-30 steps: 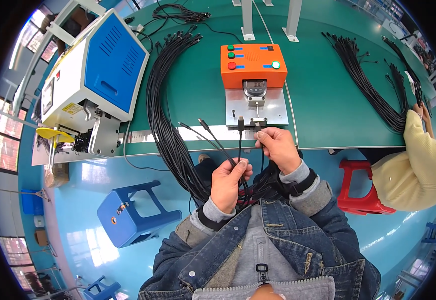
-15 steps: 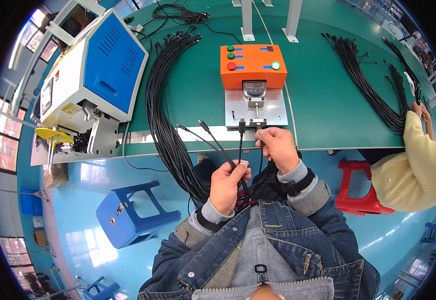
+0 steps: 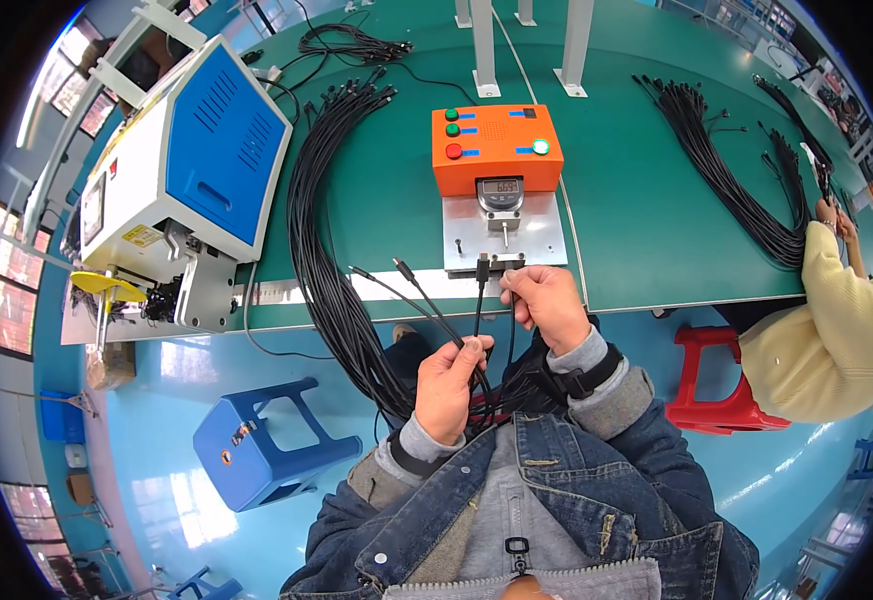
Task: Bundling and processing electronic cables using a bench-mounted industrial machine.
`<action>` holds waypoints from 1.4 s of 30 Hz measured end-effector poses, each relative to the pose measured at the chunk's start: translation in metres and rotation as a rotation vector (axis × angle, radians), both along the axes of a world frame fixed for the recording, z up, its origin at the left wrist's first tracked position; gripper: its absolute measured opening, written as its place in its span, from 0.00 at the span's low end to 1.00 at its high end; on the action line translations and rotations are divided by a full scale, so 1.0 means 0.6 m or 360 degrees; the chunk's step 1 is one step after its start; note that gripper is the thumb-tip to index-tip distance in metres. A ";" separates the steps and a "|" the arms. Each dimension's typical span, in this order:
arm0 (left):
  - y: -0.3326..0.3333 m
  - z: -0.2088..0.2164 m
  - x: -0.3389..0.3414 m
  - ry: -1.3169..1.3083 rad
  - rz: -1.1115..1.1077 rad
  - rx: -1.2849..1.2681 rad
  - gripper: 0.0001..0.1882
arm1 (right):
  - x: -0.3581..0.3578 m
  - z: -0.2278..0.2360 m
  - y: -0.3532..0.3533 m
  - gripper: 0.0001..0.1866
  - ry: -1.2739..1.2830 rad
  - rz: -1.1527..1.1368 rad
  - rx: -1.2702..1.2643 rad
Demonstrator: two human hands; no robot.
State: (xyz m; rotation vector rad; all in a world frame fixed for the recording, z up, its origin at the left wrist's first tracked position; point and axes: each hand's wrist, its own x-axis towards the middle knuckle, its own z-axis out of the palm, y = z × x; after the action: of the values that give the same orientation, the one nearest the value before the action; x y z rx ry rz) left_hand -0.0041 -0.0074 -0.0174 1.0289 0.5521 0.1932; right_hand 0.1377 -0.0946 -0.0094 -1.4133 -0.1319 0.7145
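Cables [image 3: 479, 312] at an orange box [image 3: 496, 150]

The left hand [image 3: 444, 392] grips several cables, plugs [image 3: 482, 268] pointing away. Just ahead, the right hand [image 3: 551, 305] pinches another cable [image 3: 512, 345] at the front edge of a metal plate [image 3: 459, 226]; its grip hides whether it is seated. The box stands behind, on a green table [image 3: 621, 200]. Left of it lies a long bundle [image 3: 308, 215], then a white and blue machine [image 3: 218, 150].
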 end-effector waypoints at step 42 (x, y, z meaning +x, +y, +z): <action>-0.007 0.015 -0.001 0.0030 0.0038 0.0083 0.11 | -0.002 -0.008 -0.014 0.13 -0.0046 0.0281 -0.0028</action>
State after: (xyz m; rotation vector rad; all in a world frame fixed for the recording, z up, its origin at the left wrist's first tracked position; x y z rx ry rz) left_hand -0.0047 -0.0118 -0.0085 1.0761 0.5788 0.2203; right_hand 0.1367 -0.1030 -0.0144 -1.4410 -0.2763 0.8418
